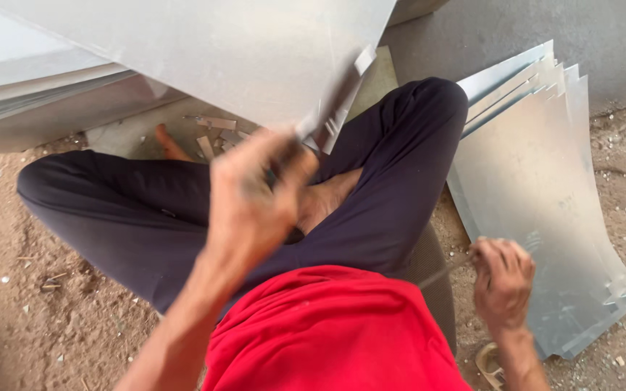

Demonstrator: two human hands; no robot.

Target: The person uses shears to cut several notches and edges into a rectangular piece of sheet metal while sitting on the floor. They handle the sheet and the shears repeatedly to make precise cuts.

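I sit cross-legged on the ground in dark trousers and a red shirt. My left hand (255,195) is raised over my lap, blurred, with its fingers closed round a dark tool (331,101). The tool reaches up to the lower corner of a large grey metal sheet (240,51), which leans over my legs. My right hand (503,279) is a fist at the left edge of a stack of curved metal sheets (545,174) lying on the ground to my right. It grips a thin rod-like piece (447,269) that points toward my knee.
Small metal offcuts (215,134) lie on a flat board beyond my feet. More grey sheets (30,80) are piled at the upper left. Sandy dirt with pebbles (59,289) surrounds me. A grey concrete wall (603,36) stands behind the stack.
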